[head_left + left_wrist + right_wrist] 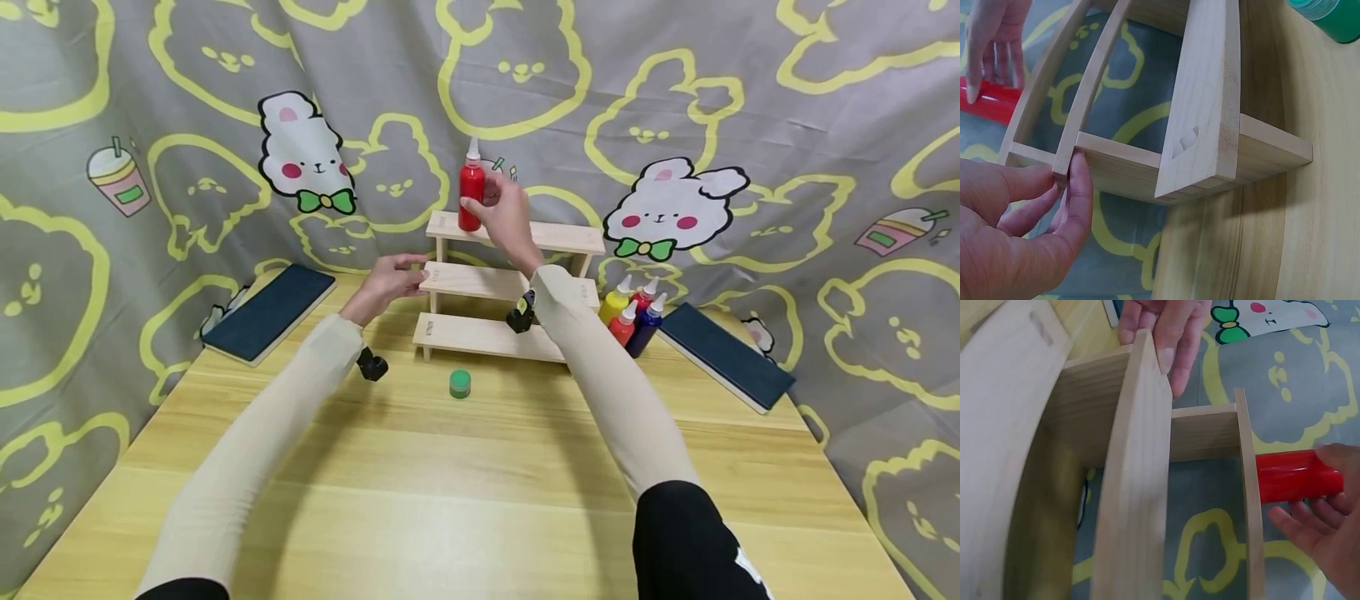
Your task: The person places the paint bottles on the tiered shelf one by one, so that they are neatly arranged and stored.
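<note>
My right hand point(507, 215) holds a red squeeze bottle point(472, 192) with a white pointed nozzle, upright at the left part of the top step of a three-tier wooden stand point(486, 335). Its base is right at the board, and in the right wrist view the bottle point(1285, 476) meets the top step's surface. Thumb and fingers lie on either side of it. My left hand point(388, 286) pinches the left end of the middle step, thumb on one face and fingers on the other, as the left wrist view shows.
A small green-lidded jar point(460, 384) stands before the stand. To the stand's right are a yellow bottle point(615, 302), a dark blue bottle point(646, 327) and two reddish ones. Dark flat boards lie at left point(270, 312) and right point(726, 357). A patterned curtain point(390, 67) hangs behind.
</note>
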{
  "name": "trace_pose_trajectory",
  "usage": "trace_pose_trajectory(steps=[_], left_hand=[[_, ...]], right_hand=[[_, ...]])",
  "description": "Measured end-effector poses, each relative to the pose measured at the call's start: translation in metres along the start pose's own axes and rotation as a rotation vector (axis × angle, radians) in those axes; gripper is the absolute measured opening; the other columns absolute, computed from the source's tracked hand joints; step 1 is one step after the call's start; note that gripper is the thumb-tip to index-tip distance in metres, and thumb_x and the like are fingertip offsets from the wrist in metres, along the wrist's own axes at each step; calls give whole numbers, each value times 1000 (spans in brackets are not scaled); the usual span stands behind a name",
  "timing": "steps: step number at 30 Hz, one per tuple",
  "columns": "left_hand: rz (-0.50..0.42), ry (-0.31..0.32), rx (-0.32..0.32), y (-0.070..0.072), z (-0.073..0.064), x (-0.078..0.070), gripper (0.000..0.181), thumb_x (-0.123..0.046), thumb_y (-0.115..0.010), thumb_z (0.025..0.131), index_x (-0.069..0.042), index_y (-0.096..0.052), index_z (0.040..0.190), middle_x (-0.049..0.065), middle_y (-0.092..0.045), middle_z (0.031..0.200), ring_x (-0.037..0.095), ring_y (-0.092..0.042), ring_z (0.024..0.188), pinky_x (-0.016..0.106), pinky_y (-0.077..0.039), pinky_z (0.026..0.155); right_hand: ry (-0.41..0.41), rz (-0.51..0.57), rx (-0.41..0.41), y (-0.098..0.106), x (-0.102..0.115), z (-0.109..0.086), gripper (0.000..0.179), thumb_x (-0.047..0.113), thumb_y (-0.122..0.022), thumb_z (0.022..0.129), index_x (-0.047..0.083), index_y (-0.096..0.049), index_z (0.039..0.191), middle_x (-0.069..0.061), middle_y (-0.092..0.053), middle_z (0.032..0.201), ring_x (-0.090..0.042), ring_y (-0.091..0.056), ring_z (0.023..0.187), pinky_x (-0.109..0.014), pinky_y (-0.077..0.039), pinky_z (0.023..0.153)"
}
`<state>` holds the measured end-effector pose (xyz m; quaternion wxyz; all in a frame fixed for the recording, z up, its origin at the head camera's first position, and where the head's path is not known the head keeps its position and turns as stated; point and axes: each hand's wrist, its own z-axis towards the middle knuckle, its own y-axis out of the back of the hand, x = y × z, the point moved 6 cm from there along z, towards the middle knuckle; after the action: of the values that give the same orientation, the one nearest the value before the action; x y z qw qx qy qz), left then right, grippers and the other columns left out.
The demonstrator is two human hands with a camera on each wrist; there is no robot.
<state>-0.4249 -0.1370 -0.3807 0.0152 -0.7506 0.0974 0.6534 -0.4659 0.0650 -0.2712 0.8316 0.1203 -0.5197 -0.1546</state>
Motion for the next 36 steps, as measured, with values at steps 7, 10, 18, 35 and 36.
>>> trace_pose_trajectory(steps=[7,10,18,35,36], left_hand=[[8,-9,2,1,-1,-2,47,-6,-60,106,2,-51,151,11,-56,113,12,-65,81,40,-59,105],[14,-10,-1,1,-1,-2,47,-6,-60,106,2,-52,151,11,-56,113,12,-65,81,41,-59,106],[6,-8,3,1,-1,-1,47,-5,-59,106,3,-51,151,14,-56,116,13,-65,83,43,-58,108],[-8,-2,0,0,1,2,47,-7,-61,106,1,-52,151,11,-56,114,11,-67,81,35,-62,100],[-11,0,-2,1,1,2,47,-7,-61,106,1,-52,151,11,-56,115,11,-67,81,37,-61,102]], right_hand=[[-70,70,58,15,-11,-16,45,14,-76,97,-5,-60,135,-21,-65,131,-30,-67,114,-35,-63,97],[-64,127,65,23,-10,-22,44,10,-76,97,-8,-60,134,-26,-64,131,-31,-67,113,-42,-65,94],[-26,115,75,48,-7,-36,37,9,-75,97,-8,-64,128,-24,-69,123,-27,-69,105,-37,-66,88],[60,13,48,121,-17,-86,31,12,-75,97,-3,-69,123,-21,-71,114,-11,-68,94,-13,-59,80],[63,-2,43,126,-18,-89,31,12,-75,98,-4,-69,123,-21,-71,114,-10,-68,93,-13,-59,81]])
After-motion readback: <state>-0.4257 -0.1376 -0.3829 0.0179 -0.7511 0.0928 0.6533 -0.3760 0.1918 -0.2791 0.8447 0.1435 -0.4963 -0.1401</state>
